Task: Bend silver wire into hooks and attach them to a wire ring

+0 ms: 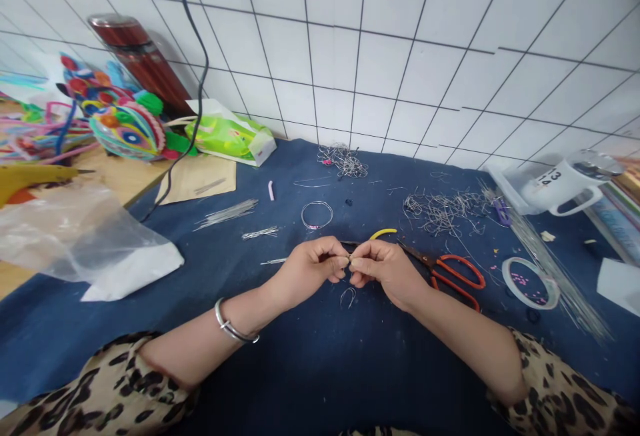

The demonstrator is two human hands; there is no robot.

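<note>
My left hand and my right hand meet fingertip to fingertip over the blue cloth. Each pinches thumb against forefinger on a thin wire, mostly hidden by the fingers. Just below them is a curved wire piece; I cannot tell whether it joins what I hold. Behind the right hand, pliers with a yellow handle are partly covered. Scissors with orange-red handles lie right beside that hand. Beyond the left hand rests a round wire ring with small pink beads on it.
Tangled wire and long straight wires lie right, near a round dish of pink beads and a white mug. Cut wire bundles, a plastic bag, a tissue pack and a red flask are left.
</note>
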